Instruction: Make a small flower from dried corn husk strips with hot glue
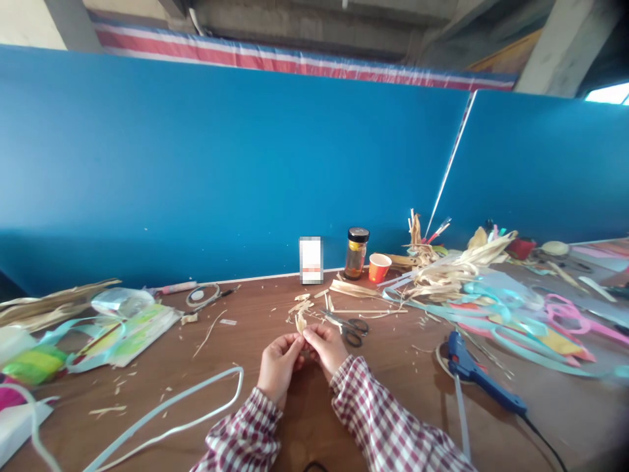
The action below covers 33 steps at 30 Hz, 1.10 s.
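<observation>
My left hand (281, 362) and my right hand (324, 347) meet over the near middle of the brown table. Both are closed, thumbs and fingertips pinching a small pale piece of dried husk (301, 322) that sticks up between them. Its lower part is hidden by my fingers. Just beyond my right hand lie dark-handled scissors (354, 333), flat on the tabletop. Loose husk scraps (303, 305) are scattered past my fingertips.
A blue glue gun (479, 373) with a cord rests at the right. Behind stand a lidded jar (356, 254) and an orange paper cup (379, 269). Dried husks (447, 275), ribbons and pink scissors (570, 316) crowd the right. A pale flexible strip (167, 401) loops at left.
</observation>
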### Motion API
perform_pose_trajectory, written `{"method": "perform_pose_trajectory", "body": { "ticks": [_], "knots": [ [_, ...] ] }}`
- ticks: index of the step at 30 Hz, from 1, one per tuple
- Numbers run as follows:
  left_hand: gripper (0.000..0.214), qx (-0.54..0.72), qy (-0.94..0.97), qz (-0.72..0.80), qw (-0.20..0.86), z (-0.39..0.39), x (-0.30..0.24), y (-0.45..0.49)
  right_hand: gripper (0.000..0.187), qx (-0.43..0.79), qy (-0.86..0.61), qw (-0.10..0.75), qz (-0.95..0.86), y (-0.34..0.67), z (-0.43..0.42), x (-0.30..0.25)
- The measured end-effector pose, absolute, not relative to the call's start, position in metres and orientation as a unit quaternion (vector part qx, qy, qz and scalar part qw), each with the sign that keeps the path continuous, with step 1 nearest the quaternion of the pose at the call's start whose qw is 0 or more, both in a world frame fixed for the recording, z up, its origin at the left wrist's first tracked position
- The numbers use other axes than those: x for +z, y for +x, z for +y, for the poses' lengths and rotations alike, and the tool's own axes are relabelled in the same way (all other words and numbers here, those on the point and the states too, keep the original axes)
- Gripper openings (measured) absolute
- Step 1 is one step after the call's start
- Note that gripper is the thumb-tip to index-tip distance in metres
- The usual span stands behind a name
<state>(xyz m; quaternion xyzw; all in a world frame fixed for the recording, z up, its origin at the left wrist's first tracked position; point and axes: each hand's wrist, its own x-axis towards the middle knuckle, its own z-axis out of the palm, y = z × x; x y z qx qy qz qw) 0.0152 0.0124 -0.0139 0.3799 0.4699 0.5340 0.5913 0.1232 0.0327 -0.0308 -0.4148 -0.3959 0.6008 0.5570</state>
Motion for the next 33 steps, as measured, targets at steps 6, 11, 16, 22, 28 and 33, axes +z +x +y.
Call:
{"method": "perform_pose_trajectory", "body": {
  "ticks": [6, 11, 16, 22, 28, 33],
  "knots": [
    [0.036, 0.538, 0.392, 0.477, 0.574, 0.013, -0.017, 0.016, 0.033, 0.575, -0.425, 0.558, -0.421, 0.124, 0.032, -0.029],
    [0.035, 0.557, 0.374, 0.471, 0.572, 0.012, -0.015, 0.015, 0.029, 0.588, -0.428, 0.556, -0.403, 0.124, 0.030, -0.026],
    [0.036, 0.566, 0.355, 0.465, 0.581, 0.013, -0.010, 0.013, 0.029, 0.577, -0.457, 0.536, -0.414, 0.131, 0.020, -0.010],
    [0.039, 0.605, 0.332, 0.471, 0.550, 0.014, -0.008, 0.008, 0.023, 0.553, -0.481, 0.502, -0.460, 0.162, -0.004, 0.030],
    [0.042, 0.614, 0.319, 0.474, 0.545, 0.016, -0.009, 0.008, 0.027, 0.495, -0.486, 0.528, -0.489, 0.213, -0.014, 0.062],
    [0.041, 0.625, 0.320, 0.473, 0.532, 0.018, -0.013, 0.007, 0.028, 0.389, -0.547, 0.505, -0.543, 0.232, 0.009, 0.066]
  ]
}}
